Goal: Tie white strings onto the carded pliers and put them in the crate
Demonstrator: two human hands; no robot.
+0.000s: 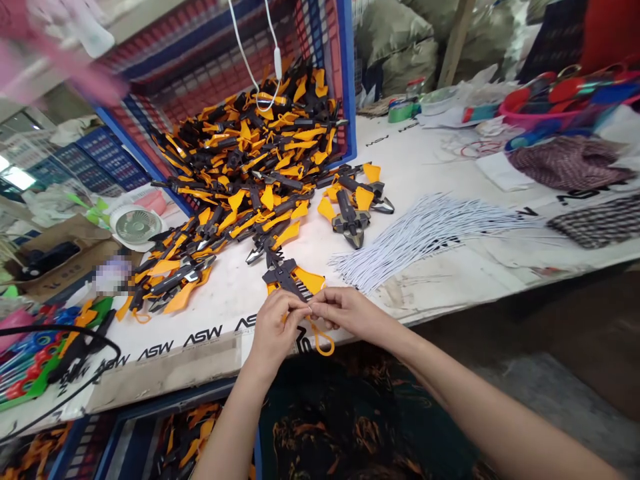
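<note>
At the table's front edge lies a black-and-orange piece [285, 275] with an orange loop [325, 341] hanging from its near end; its exact kind is unclear. My left hand [278, 320] is closed over its near end, thumb and forefinger pinched. Against those fingertips my right hand [343, 310] pinches too, its other fingers curled. A tiny bit of white shows between the fingertips, apparently a thin white tie, mostly hidden by them. To the right lies a fanned bundle of thin white ties [425, 230]. Two similar black-and-orange pieces [351, 217] rest just beyond my hands.
A tipped blue-rimmed crate [349, 80] spills a large heap of black-and-orange pieces [250, 160] onto the table. At left are a small fan [135, 225] and a green tray [37, 380] of colourful items. A pink basket [545, 119] and checked cloth [600, 220] lie right.
</note>
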